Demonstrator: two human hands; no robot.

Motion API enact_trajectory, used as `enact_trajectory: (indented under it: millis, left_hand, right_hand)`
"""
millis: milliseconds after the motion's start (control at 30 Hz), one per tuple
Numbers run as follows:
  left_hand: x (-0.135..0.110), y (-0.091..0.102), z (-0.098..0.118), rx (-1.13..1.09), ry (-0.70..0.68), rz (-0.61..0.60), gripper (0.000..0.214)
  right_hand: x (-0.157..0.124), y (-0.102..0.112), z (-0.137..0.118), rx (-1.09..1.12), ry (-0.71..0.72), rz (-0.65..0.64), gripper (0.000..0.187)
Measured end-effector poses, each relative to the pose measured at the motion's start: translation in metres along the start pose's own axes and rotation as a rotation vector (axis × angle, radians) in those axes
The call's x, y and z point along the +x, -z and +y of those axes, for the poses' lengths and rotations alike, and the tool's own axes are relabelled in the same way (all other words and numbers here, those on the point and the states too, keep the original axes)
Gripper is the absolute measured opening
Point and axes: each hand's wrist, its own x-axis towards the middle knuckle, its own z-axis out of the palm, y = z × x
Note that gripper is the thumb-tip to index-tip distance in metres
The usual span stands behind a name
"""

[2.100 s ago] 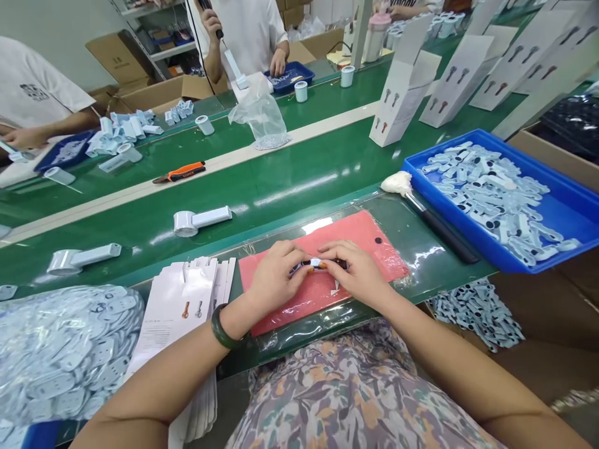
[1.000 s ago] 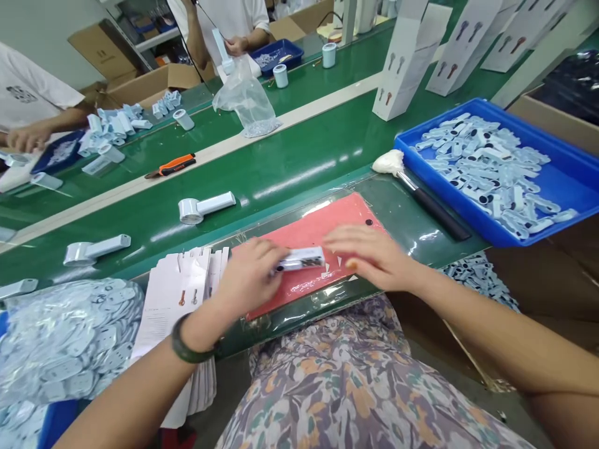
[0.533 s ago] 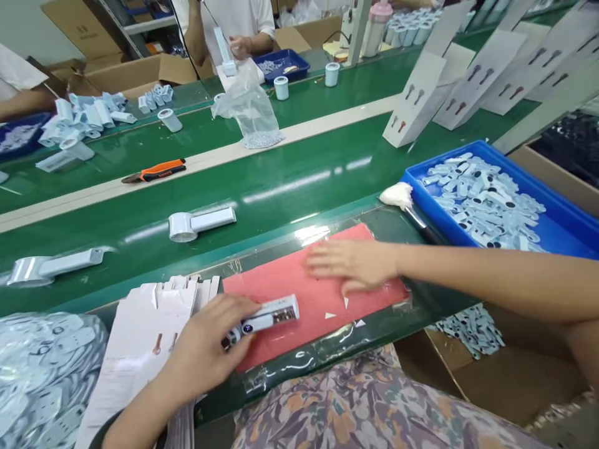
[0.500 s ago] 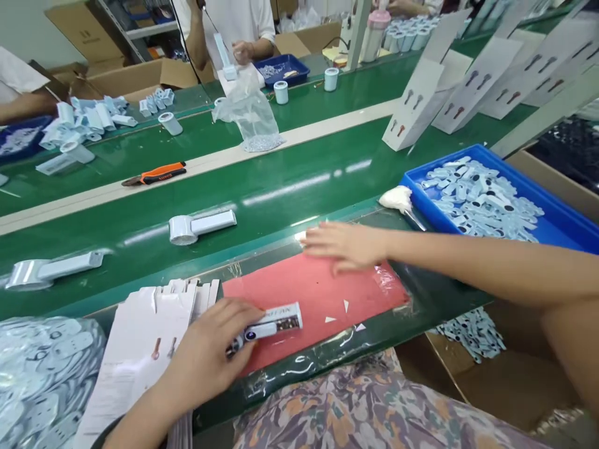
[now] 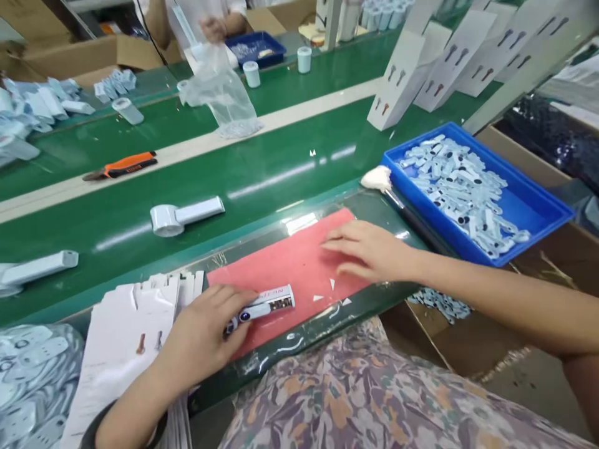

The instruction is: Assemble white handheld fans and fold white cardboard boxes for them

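My left hand is closed on a small white part with a dark end and a label, holding it low over the near left corner of the pink mat. My right hand lies flat with fingers spread on the mat's right side and holds nothing. A few small white paper scraps lie on the mat between the hands. A stack of flat white cartons lies just left of my left hand.
A blue tray of pale blue parts stands at the right, a brush beside it. On the green belt lie two white fan-shaped housings, an orange cutter and a plastic bag. Upright white boxes stand behind. Other people work across the belt.
Both hands held the part at the mat's middle; the left hand then carried it to the near left corner. The right hand let go and swept flat over the mat.
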Motion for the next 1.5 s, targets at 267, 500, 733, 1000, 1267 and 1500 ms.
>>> enact_trajectory:
  millis: [267,500,733,1000,1267,1500]
  left_hand:
    - [0.005,0.003,-0.005,0.001,0.089,-0.113,0.032]
    - [-0.001,-0.001,0.004,0.043,0.085,-0.075,0.031]
    - [0.0,-0.002,0.002,0.055,0.077,-0.065,0.033]
    - [-0.001,-0.003,0.001,0.092,0.038,-0.051,0.034]
    - [0.0,-0.002,0.003,0.075,0.035,-0.052,0.033]
    - [-0.001,-0.002,0.003,0.068,-0.003,-0.024,0.029]
  right_hand:
    - [-0.032,-0.05,-0.061,-0.021,-0.201,0.093,0.049]
    - [-0.03,-0.049,-0.06,-0.191,-0.244,0.055,0.022]
    - [-0.038,-0.031,-0.056,-0.266,-0.162,0.002,0.028]
    - [-0.066,-0.034,-0.073,-0.273,-0.134,-0.057,0.024]
    - [-0.049,-0.027,-0.087,-0.393,-0.194,-0.271,0.025]
    - [-0.034,-0.009,-0.077,-0.348,-0.229,-0.353,0.02]
